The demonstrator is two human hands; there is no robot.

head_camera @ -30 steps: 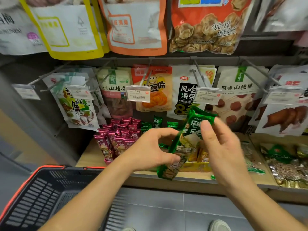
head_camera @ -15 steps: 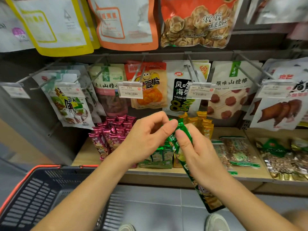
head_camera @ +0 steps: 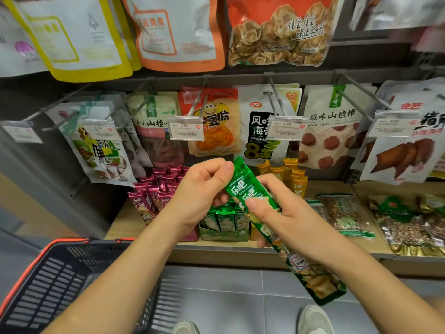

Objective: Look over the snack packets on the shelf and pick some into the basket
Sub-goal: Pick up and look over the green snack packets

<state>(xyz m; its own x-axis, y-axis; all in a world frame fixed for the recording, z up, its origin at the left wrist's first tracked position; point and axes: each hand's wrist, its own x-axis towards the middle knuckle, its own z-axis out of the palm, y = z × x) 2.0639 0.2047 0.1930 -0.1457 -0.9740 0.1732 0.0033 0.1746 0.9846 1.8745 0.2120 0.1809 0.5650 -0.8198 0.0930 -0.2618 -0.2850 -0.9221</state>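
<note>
A long green snack packet [head_camera: 250, 191] slants from upper left to lower right in front of the shelf. My left hand [head_camera: 199, 196] pinches its top end between thumb and fingers. My right hand [head_camera: 281, 210] grips its middle, thumb across the front. The packet's lower end [head_camera: 320, 285] hangs free over the floor. The black basket [head_camera: 48, 285] with an orange rim hangs at the lower left, under my left forearm; the part I see holds nothing.
On the wooden shelf [head_camera: 120, 225] stand a box of green packets [head_camera: 224, 222], maroon packets [head_camera: 156, 189] and yellow packets [head_camera: 293, 177]. Flat nut bags [head_camera: 344, 213] lie to the right. Hanging bags and price tags [head_camera: 185, 128] on hooks fill the rack above. My shoes show below.
The green packet has swung from leaning up-right to slanting down to the right. My right hand slid from its top to its middle; my left hand now pinches the top.
</note>
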